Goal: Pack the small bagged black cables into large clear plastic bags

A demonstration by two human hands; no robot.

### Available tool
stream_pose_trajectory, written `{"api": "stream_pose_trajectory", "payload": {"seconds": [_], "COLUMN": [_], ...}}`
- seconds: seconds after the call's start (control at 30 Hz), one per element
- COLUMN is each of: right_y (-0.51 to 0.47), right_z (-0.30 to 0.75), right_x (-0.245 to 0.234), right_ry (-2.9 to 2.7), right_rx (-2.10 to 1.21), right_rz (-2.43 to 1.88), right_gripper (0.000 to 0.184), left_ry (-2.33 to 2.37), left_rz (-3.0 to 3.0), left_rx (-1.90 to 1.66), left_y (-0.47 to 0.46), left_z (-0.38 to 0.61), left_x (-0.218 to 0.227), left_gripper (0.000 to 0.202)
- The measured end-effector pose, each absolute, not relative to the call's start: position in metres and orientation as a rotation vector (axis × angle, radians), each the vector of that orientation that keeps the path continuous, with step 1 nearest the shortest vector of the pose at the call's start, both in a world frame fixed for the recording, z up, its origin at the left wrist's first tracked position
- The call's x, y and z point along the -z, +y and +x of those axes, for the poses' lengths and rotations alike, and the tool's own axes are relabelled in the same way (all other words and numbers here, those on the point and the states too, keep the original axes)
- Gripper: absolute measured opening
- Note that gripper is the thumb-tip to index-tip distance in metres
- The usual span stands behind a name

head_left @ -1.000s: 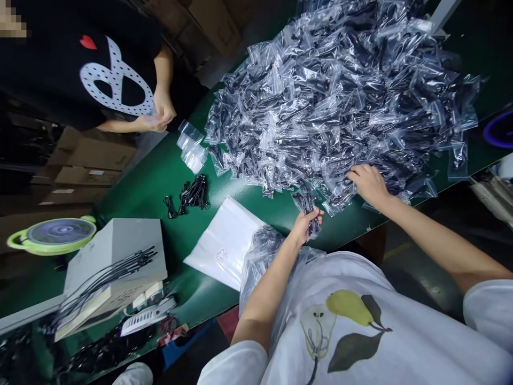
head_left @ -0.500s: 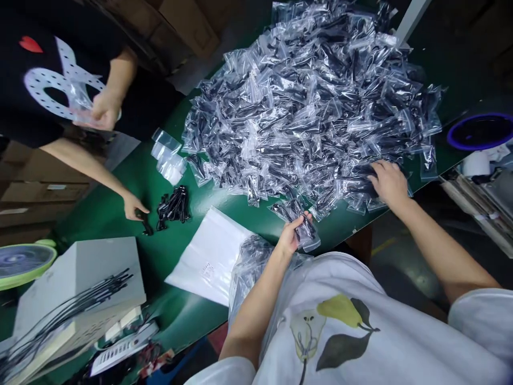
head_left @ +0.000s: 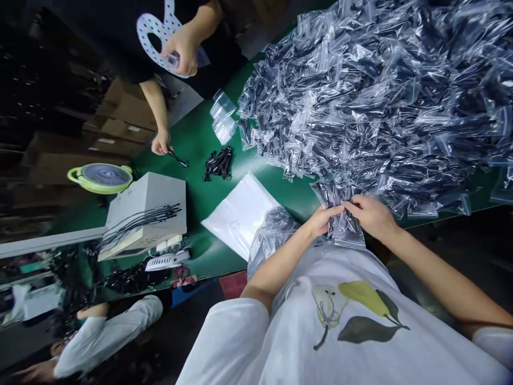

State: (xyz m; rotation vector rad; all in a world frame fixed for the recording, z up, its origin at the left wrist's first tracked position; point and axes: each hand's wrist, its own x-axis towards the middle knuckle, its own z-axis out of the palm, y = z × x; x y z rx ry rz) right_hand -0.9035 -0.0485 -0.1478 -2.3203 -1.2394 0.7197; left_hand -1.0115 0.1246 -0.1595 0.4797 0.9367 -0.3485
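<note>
Close to my body at the table's edge, small clear zip bags with black cables (head_left: 347,235) are bunched upright between my two hands. My left hand (head_left: 319,220) is closed round their left side, thumb on top. From the right, my right hand (head_left: 372,216) pinches the same bunch, its fingertips almost touching my left thumb. How many bags are in the bunch I cannot tell. Just beyond lies a big pile of bagged black cables (head_left: 360,112). Beside my left forearm are a white plastic bag (head_left: 242,214) and a large clear bag (head_left: 276,229) with dark contents.
Across the green table (head_left: 196,208), a co-worker's hand (head_left: 161,143) holds a black cable (head_left: 178,159); the other hand (head_left: 182,51) holds clear bags. Loose black cables (head_left: 218,163), empty zip bags (head_left: 223,116), a grey box (head_left: 148,200) and a green fan (head_left: 102,178) lie left.
My right hand has come from the pile to join my left at the bagged cables. The view has swung left. The co-worker's lower hand has lifted a cable off the table.
</note>
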Motion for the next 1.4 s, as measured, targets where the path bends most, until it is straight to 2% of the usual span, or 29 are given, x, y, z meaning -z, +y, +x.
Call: {"api": "stream_pose_trajectory", "payload": {"seconds": [0.17,0.33,0.47,0.6,0.77,0.9,1.03,1.17,1.3,1.33,1.4], "right_y": [-0.032,-0.045,-0.042,-0.032,-0.034,-0.027,-0.017,-0.006,0.013,0.016,0.021], "right_z": [-0.952,-0.926,-0.843,-0.799,-0.853,-0.918,-0.952,-0.972,-0.991,-0.994,-0.997], "right_x": [0.154,0.161,0.201,0.229,0.192,0.158,0.144,0.142,0.149,0.150,0.150], "right_ry": [-1.258,-1.272,-1.134,-1.445,-1.391,-1.390,-1.180,-0.615,-0.287,-0.312,-0.339], "right_rx": [-0.634,-0.808,-0.518,-0.516,-0.295,-0.507,-0.737,-0.863,-0.794,-0.814,-0.912], "right_rz": [-2.170,-1.952,-2.469,-2.691,-2.504,-2.096,-1.738,-1.599,-1.722,-1.781,-1.822], "right_gripper": [0.056,0.060,0.048,0.037,0.041,0.042,0.045,0.026,0.066,0.069,0.063], "left_ry": [0.881,1.058,1.064,0.997,0.958,0.954,0.975,0.964,0.942,0.930,0.882], "left_rz": [0.449,0.491,0.538,0.520,0.470,0.449,0.496,0.566,0.630,0.662,0.744], "left_rx": [0.376,0.350,0.263,0.218,0.153,0.149,0.116,0.075,0.013,0.017,0.059], "left_y": [0.124,0.122,0.129,0.141,0.147,0.144,0.143,0.137,0.131,0.131,0.134], "left_z": [-1.032,-1.051,-1.057,-1.061,-1.068,-1.072,-1.075,-1.078,-1.081,-1.082,-1.087], "left_x": [0.150,0.154,0.150,0.139,0.136,0.140,0.139,0.137,0.135,0.133,0.129], "left_gripper": [0.060,0.048,0.050,0.053,0.050,0.054,0.056,0.056,0.053,0.051,0.043]}}
